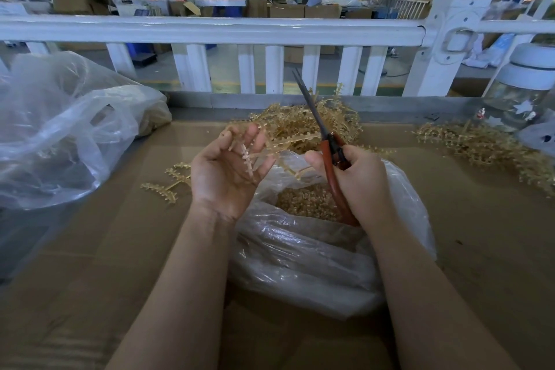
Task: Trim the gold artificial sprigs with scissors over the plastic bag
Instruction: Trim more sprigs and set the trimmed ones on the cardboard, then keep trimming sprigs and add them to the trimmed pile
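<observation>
My left hand [229, 170] is palm up above the clear plastic bag [315, 255], its fingers loosely curled around a gold sprig [264, 156] that lies across them and reaches toward the right. My right hand [357, 183] grips the red handles of the scissors [326, 144], whose dark blades point up and away, almost closed. Gold trimmings [306, 201] fill the bag's mouth below both hands. A heap of gold sprigs [303, 126] lies behind the hands.
A cardboard sheet [120, 249] covers the table. A larger crumpled plastic bag [60, 135] sits at the left, loose sprigs [171, 183] beside it. More sprigs [486, 144] and a glass jar [522, 90] lie at the right. A white railing [210, 30] runs behind; a person stands far off.
</observation>
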The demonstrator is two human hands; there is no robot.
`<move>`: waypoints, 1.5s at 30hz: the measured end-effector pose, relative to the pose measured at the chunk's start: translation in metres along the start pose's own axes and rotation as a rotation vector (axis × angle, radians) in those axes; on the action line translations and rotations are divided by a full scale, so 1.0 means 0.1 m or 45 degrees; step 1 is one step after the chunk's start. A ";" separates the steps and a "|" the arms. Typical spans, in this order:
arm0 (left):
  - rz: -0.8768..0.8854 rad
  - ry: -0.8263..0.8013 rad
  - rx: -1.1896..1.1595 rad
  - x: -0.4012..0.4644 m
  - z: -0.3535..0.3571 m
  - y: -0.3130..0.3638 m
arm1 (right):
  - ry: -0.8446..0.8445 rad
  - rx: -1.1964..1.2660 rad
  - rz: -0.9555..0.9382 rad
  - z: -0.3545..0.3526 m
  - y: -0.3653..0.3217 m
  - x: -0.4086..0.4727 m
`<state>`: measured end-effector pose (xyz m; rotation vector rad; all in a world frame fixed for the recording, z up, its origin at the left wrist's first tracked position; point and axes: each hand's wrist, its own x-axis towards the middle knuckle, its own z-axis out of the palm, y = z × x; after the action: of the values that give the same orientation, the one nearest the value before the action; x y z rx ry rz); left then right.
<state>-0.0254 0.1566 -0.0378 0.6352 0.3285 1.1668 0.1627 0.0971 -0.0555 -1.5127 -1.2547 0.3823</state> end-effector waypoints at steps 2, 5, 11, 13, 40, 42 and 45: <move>-0.006 -0.015 0.000 0.00 0.00 0.00 | -0.011 0.064 0.044 0.00 -0.01 0.01; -0.007 -0.032 -0.002 0.01 0.00 -0.01 | -0.036 0.201 0.129 -0.01 -0.03 0.03; -0.045 -0.053 -0.016 0.01 -0.01 -0.02 | -0.052 0.433 0.185 -0.03 -0.05 0.03; -0.054 -0.058 -0.032 0.01 -0.01 -0.02 | -0.042 0.450 0.194 -0.02 -0.04 0.05; 0.810 1.257 0.543 0.12 -0.50 0.35 | 0.008 0.196 0.121 -0.02 0.00 0.05; 0.778 1.356 0.749 0.12 -0.53 0.35 | 0.021 0.096 0.104 -0.01 0.03 0.05; 0.665 1.393 1.075 0.12 -0.52 0.34 | 0.037 -0.110 0.064 0.01 0.07 0.06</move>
<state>-0.0741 0.1914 -0.0564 0.7671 1.7267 1.8202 0.1673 0.1035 -0.0599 -1.6200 -1.2256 0.3410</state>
